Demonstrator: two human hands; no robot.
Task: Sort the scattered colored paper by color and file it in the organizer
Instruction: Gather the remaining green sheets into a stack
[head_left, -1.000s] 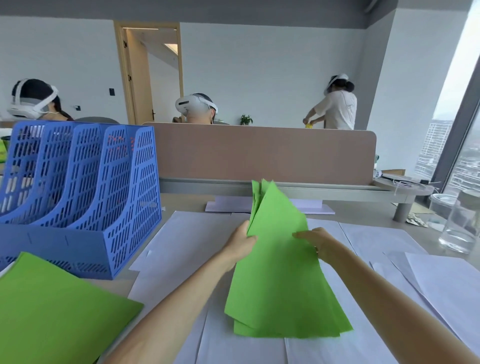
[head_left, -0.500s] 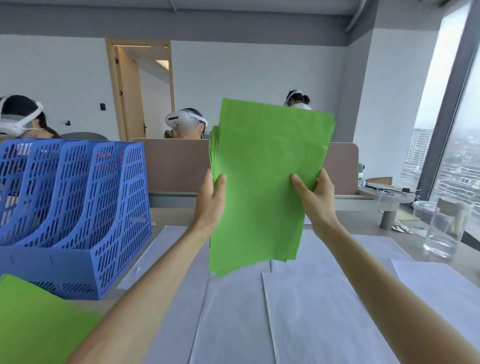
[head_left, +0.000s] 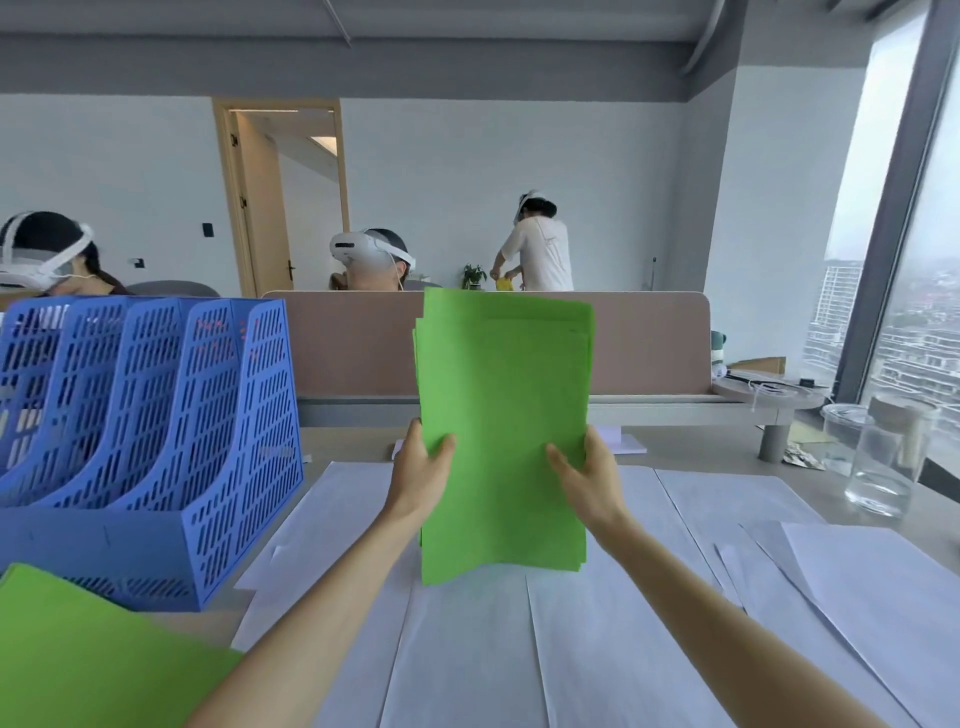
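Note:
I hold a stack of green paper (head_left: 504, 415) upright over the middle of the desk, its lower edge resting on the white sheets (head_left: 467, 649) that cover the desk. My left hand (head_left: 422, 475) grips the stack's left edge and my right hand (head_left: 589, 480) grips its right edge. The blue mesh organizer (head_left: 156, 431), with several slots, stands at the left, apart from the stack. Another green sheet (head_left: 88, 660) lies flat at the lower left, in front of the organizer.
A tan divider panel (head_left: 649, 343) runs along the desk's far edge. Clear glass jars (head_left: 883, 457) stand at the right by the window. More white sheets (head_left: 857, 587) lie at the right. People in headsets sit and stand beyond the divider.
The green stack went from lying tilted on the desk to being raised upright, then came down so its lower edge meets the white sheets. Both hands kept hold of its sides.

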